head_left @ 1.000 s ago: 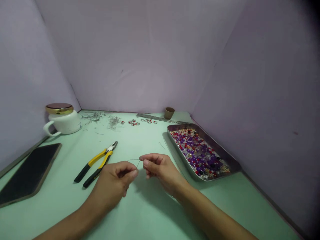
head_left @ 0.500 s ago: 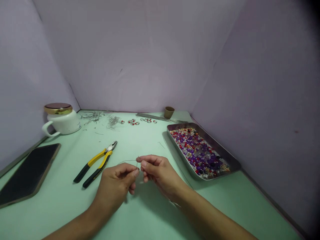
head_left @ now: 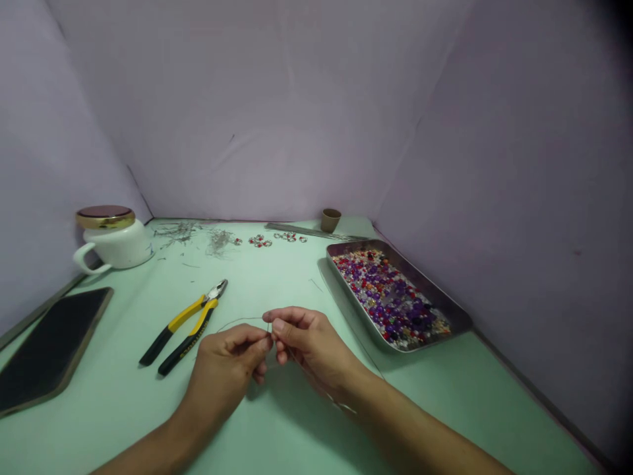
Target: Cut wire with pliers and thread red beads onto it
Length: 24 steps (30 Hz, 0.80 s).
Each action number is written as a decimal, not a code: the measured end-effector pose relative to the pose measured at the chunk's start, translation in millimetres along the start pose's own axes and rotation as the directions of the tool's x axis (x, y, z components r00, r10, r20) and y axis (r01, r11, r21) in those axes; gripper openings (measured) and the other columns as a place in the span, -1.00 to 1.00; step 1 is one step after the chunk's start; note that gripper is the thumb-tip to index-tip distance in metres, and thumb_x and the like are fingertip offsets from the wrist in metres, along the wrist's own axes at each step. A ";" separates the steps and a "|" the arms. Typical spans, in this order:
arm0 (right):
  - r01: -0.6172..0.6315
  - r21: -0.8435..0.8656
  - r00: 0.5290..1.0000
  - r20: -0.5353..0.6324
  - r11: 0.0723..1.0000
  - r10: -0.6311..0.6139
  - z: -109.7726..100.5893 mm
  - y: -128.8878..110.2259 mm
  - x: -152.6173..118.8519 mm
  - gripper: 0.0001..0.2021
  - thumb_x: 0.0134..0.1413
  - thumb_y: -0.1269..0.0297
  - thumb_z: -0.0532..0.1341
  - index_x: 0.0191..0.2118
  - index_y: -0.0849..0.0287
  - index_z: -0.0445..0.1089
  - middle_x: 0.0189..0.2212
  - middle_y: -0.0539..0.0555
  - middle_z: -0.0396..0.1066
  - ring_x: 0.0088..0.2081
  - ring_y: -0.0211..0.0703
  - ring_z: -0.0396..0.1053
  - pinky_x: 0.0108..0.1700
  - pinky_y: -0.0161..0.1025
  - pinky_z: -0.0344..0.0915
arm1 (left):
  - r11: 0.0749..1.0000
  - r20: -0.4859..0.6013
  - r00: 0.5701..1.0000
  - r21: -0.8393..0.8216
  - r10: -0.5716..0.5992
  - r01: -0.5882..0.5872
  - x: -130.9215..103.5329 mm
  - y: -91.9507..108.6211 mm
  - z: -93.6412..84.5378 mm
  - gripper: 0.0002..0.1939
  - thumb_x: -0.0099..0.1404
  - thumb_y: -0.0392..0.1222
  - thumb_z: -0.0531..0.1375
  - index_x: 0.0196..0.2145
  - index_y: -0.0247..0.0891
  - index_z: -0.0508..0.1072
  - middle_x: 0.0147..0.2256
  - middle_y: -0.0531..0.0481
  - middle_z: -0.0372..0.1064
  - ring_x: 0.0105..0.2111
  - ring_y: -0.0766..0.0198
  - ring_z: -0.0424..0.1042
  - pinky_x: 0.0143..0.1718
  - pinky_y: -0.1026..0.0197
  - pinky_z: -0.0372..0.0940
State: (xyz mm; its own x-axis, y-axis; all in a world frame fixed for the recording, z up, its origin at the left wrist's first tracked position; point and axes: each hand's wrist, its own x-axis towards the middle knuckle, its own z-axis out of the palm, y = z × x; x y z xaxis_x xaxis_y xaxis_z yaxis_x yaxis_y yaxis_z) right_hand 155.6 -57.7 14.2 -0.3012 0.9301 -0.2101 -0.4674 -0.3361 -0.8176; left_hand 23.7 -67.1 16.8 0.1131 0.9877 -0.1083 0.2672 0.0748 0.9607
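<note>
Both hands meet above the middle of the green tabletop (head_left: 277,422), pinching a thin wire (head_left: 241,321). My left hand (head_left: 232,361) is closed, thumb against forefinger, on a short upright piece of it. Just to the right, my right hand (head_left: 309,343) is closed as well, with its forefinger and thumb at the wire's upper part. One length of wire curves out to the left behind my left hand; a thin end shows below my right wrist. Whether a bead sits between the fingertips is hidden. Yellow and black pliers (head_left: 190,323) lie open to the left of my left hand.
At right stands a metal tray (head_left: 356,313) of mixed beads. Toward the back are small red-and-clear beaded rings (head_left: 260,241), tangled wire scraps (head_left: 220,243), straight wires (head_left: 306,231) and a small brown cup (head_left: 330,220). A lidded white mug (head_left: 119,247) and a dark phone-like slab (head_left: 52,346) sit at left.
The view has shifted slightly, so the things on the table appear a little further left. My hands keep their pinch, fingertips slightly closer together, and more of the wire end shows beneath my right wrist.
</note>
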 end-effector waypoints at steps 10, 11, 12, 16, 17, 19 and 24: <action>0.042 -0.035 0.998 -0.037 0.999 -0.043 -4.4 3.3 3.6 -0.63 -0.29 0.32 0.35 -0.25 0.29 0.38 -0.64 -0.08 0.31 -0.66 -0.43 0.21 -0.55 -0.39 0.14 | 0.999 -0.010 0.999 0.027 -0.041 0.041 1.0 -1.9 1.3 -0.83 0.04 -0.23 0.14 -0.64 -0.28 0.42 -0.71 0.13 0.26 -0.69 0.41 0.25 -0.64 0.38 0.19; 0.045 -0.039 0.998 -0.042 0.998 -0.047 -5.5 3.7 4.2 -0.62 -0.30 0.31 0.36 -0.23 0.29 0.37 -0.64 -0.08 0.31 -0.66 -0.42 0.21 -0.55 -0.38 0.14 | 0.998 -0.010 0.998 0.034 -0.054 0.054 1.1 -3.1 1.1 -0.84 0.05 -0.22 0.14 -0.63 -0.28 0.42 -0.72 0.13 0.25 -0.69 0.41 0.25 -0.64 0.37 0.18; 0.046 -0.045 0.998 -0.041 0.998 -0.048 -6.4 4.2 4.8 -0.62 -0.30 0.31 0.35 -0.24 0.29 0.38 -0.63 -0.08 0.31 -0.66 -0.42 0.21 -0.55 -0.37 0.14 | 0.997 -0.008 0.998 0.039 -0.063 0.064 1.4 -4.4 0.8 -0.84 0.05 -0.21 0.14 -0.62 -0.28 0.42 -0.73 0.13 0.25 -0.70 0.40 0.25 -0.65 0.36 0.18; 0.063 -0.072 0.998 -0.027 0.995 -0.065 -7.9 5.8 5.6 -0.70 -0.25 0.25 0.33 -0.32 0.30 0.42 -0.65 -0.07 0.29 -0.64 -0.42 0.20 -0.52 -0.37 0.13 | 0.997 0.014 0.998 0.056 -0.060 0.060 2.2 -7.7 -0.1 -0.84 0.06 -0.18 0.14 -0.59 -0.28 0.42 -0.72 0.13 0.25 -0.70 0.39 0.26 -0.64 0.34 0.17; 0.066 -0.071 0.997 -0.027 0.995 -0.068 -7.7 6.1 5.3 -0.71 -0.25 0.25 0.33 -0.32 0.29 0.42 -0.65 -0.08 0.28 -0.64 -0.42 0.19 -0.52 -0.37 0.13 | 0.997 0.020 0.998 0.061 -0.054 0.052 2.1 -7.8 -0.3 -0.84 0.06 -0.18 0.13 -0.58 -0.28 0.43 -0.72 0.13 0.25 -0.70 0.39 0.26 -0.65 0.35 0.16; 0.071 -0.067 0.997 -0.036 0.995 -0.074 -6.8 6.6 4.5 -0.72 -0.24 0.25 0.32 -0.32 0.29 0.42 -0.66 -0.08 0.27 -0.64 -0.42 0.19 -0.50 -0.36 0.12 | 0.997 0.038 0.998 0.066 -0.049 0.047 1.4 -7.2 -0.3 -0.83 0.07 -0.17 0.12 -0.57 -0.27 0.43 -0.74 0.14 0.23 -0.71 0.39 0.25 -0.65 0.35 0.14; 0.097 -0.103 0.993 -0.052 0.990 -0.102 -3.6 8.4 2.9 -0.76 -0.20 0.27 0.29 -0.32 0.27 0.43 -0.65 -0.08 0.26 -0.62 -0.41 0.18 -0.47 -0.35 0.12 | 0.996 0.066 0.995 0.055 -0.072 0.069 -1.3 -3.4 0.1 -0.83 0.07 -0.16 0.12 -0.56 -0.27 0.43 -0.75 0.14 0.22 -0.73 0.40 0.23 -0.66 0.35 0.13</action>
State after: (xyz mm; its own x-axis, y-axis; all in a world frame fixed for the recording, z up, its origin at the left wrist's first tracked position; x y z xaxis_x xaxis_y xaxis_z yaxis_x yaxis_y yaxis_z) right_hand 153.8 -57.3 4.8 -0.2082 0.9661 -0.1528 -0.4065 -0.2276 -0.8849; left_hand 22.7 -68.7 13.7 0.1565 0.9684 -0.1943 0.3268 0.1348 0.9354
